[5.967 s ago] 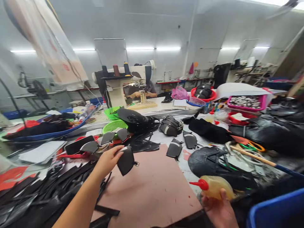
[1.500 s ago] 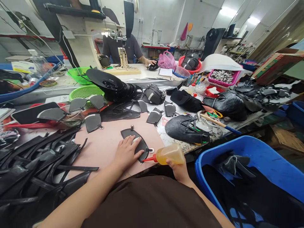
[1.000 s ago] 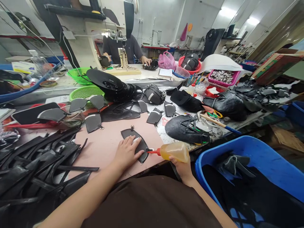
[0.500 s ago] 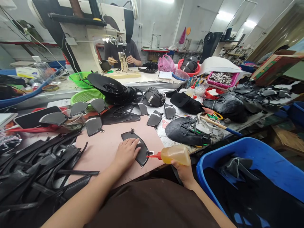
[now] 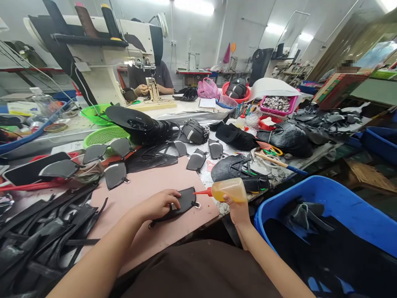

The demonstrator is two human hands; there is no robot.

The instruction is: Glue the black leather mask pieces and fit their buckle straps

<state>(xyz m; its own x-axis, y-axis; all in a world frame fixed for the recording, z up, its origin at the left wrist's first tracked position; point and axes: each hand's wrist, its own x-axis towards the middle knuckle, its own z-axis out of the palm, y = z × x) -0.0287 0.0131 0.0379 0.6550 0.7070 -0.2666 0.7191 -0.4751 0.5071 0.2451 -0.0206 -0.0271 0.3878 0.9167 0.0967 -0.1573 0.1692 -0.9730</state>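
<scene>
A dark grey, black-edged leather shoe piece (image 5: 187, 199) with a small metal buckle lies on the pink board (image 5: 149, 183). My left hand (image 5: 159, 204) rests on it from above, fingers apart and bent, tips pressing near its middle. The piece's left part is partly hidden under that hand. My right hand (image 5: 238, 211) is closed round a translucent squeeze bottle (image 5: 230, 189) of yellowish liquid, tilted on its side. Its red nozzle (image 5: 203, 192) points left, with the tip at the piece's upper right edge; whether it touches, I cannot tell.
Similar grey pieces (image 5: 115, 175) lie around the board. Black straps (image 5: 46, 219) are heaped at the left. A large blue tub (image 5: 263, 203) with black material stands at the right. Behind are a sewing machine (image 5: 102, 62), green baskets (image 5: 107, 135) and a person (image 5: 164, 76) at work.
The shoe piece has turned on the board, its buckled end now to the right. My left hand has shifted and bent its fingers. The nozzle has moved to the upper edge. The view has shifted slightly.
</scene>
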